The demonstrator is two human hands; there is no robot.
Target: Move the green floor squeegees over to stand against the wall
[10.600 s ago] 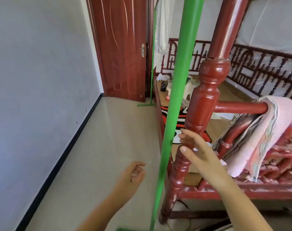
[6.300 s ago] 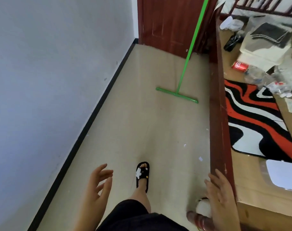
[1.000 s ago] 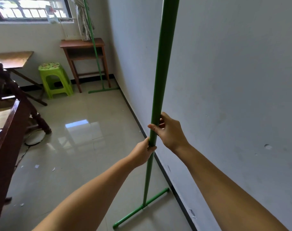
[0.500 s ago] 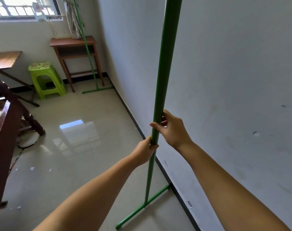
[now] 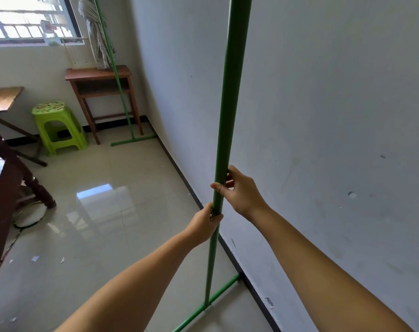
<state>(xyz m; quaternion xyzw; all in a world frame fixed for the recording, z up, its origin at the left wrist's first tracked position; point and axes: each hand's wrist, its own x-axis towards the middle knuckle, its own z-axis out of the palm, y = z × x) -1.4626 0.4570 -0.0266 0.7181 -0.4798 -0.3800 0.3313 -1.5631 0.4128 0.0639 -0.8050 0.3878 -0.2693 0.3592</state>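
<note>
Both fists wrapped round the near green squeegee point(image 5: 229, 116), upright beside the wall point(image 5: 323, 116): left hand point(image 5: 205, 224) lower, right hand point(image 5: 239, 190) above. Blade on the floor, one end at the wall's skirting. Farther along the wall, second squeegee point(image 5: 122, 99) leaning by a wooden table point(image 5: 100, 77).

Both hands grip the near green squeegee point(image 5: 229, 116) pole, held upright: left hand point(image 5: 203, 224) below, right hand point(image 5: 242, 190) above. Its blade rests on the floor point(image 5: 96, 224), one end touching the right wall point(image 5: 323, 116) baseboard. A second squeegee point(image 5: 122, 97) leans at the far desk point(image 5: 98, 75), beside a green stool point(image 5: 57, 125).
</note>
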